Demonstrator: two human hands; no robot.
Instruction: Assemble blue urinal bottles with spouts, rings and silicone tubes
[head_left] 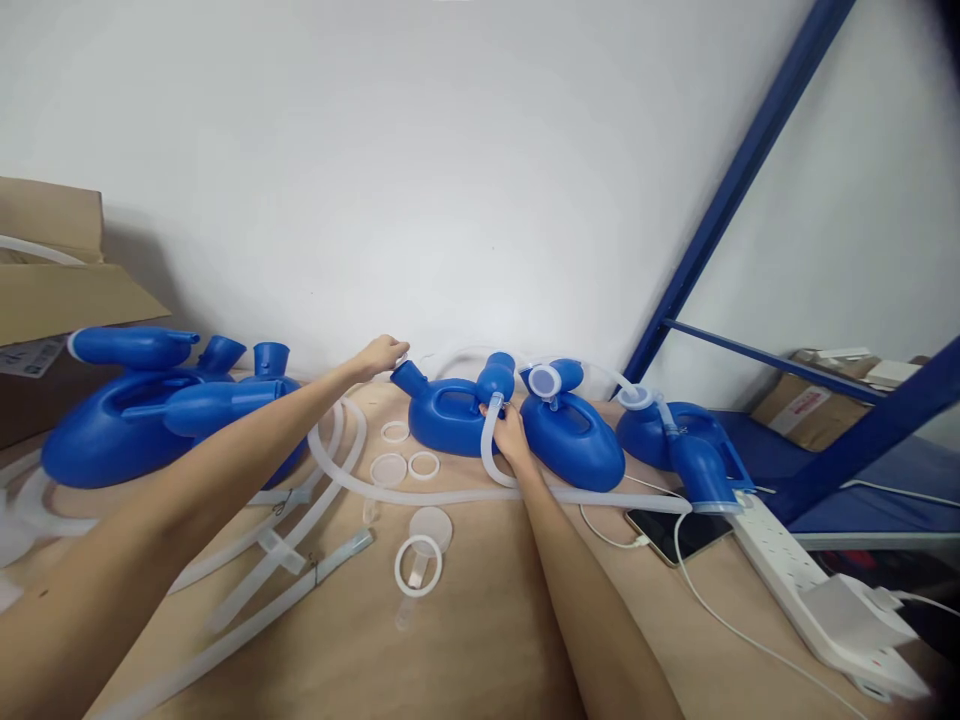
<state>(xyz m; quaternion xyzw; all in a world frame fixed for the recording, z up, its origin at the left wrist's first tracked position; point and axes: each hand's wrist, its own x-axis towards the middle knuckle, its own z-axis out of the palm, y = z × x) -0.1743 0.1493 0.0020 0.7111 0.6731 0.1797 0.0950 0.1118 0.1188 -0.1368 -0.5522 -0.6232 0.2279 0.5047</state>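
Observation:
My left hand (384,355) is closed beside the open spout of a blue bottle (448,428); what its fingers hold is too small to make out. My right hand (510,432) is wrapped round the end of a blue funnel piece (496,377), above the right part of that bottle. A clear hose (487,445) hangs in a bend from the funnel piece, by my right fingers. Clear rings and round caps (388,470) lie in front of the bottle. A white ring (418,566) overlaps another clear cap nearer to me.
Several blue bottles (112,430) and a cardboard box (45,300) stand at the left. Hoses (262,630) cross the table (465,640). Right of my hands are more bottles (574,440), a phone (675,530), a power strip (795,580) and a blue metal frame (720,220).

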